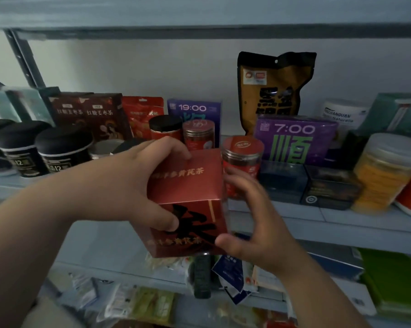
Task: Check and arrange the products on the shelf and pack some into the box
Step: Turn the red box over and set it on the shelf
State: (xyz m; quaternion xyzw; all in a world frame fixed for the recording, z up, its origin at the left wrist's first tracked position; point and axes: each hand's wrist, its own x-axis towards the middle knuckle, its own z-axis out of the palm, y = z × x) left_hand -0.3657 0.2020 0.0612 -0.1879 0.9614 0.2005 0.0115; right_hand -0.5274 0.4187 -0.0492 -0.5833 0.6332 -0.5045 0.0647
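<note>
The red box [188, 200] was in the middle of the frame, held in the air in front of the shelf [318, 218], its long axis running up and down the frame with the top leaning toward the shelf. The left hand [133, 183] had it in a firm grip from the left, thumb on the front face and fingers over the far top edge. The right hand [256, 223] was just beside the box's right edge, blurred. I could not tell if its grip had closed. A red-lid jar [243, 159] stood just behind.
</note>
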